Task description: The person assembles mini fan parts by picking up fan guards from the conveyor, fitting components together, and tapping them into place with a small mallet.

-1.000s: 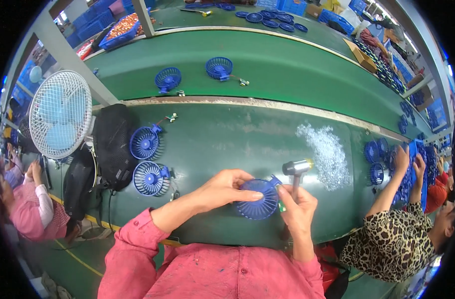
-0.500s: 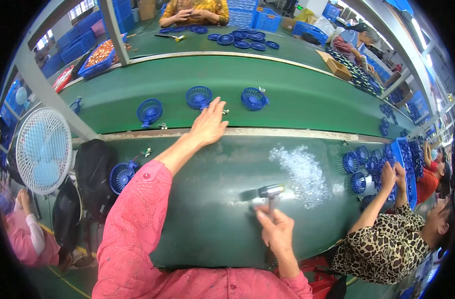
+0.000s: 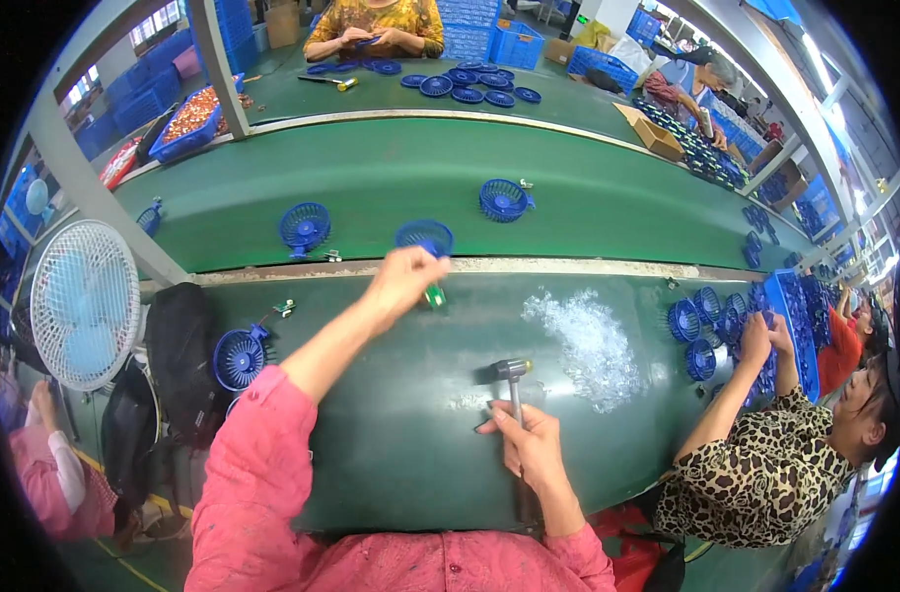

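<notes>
My left hand [image 3: 398,288] is closed on a round blue slotted fan housing [image 3: 425,236] at the near edge of the green conveyor belt. A small green circuit board [image 3: 434,296] hangs below that hand. Over the table, my right hand [image 3: 535,446] grips a hammer [image 3: 512,370] by its handle, head pointing away from me. Just left of the hammer lie small pale bits [image 3: 469,402], too small to make out. A heap of small clear pieces [image 3: 593,350] is spread to the right of the hammer.
More blue housings [image 3: 305,229] lie on the belt [image 3: 371,168]. Another housing [image 3: 240,358] sits left of my arm, near a black bag [image 3: 183,360] and a white fan [image 3: 85,304]. At right, a co-worker [image 3: 765,464] handles parts beside a blue crate [image 3: 793,331].
My left hand has closed on the middle housing and drawn it toward me, with a circuit board now hanging from it. The hammer has shifted slightly left and its head has turned.
</notes>
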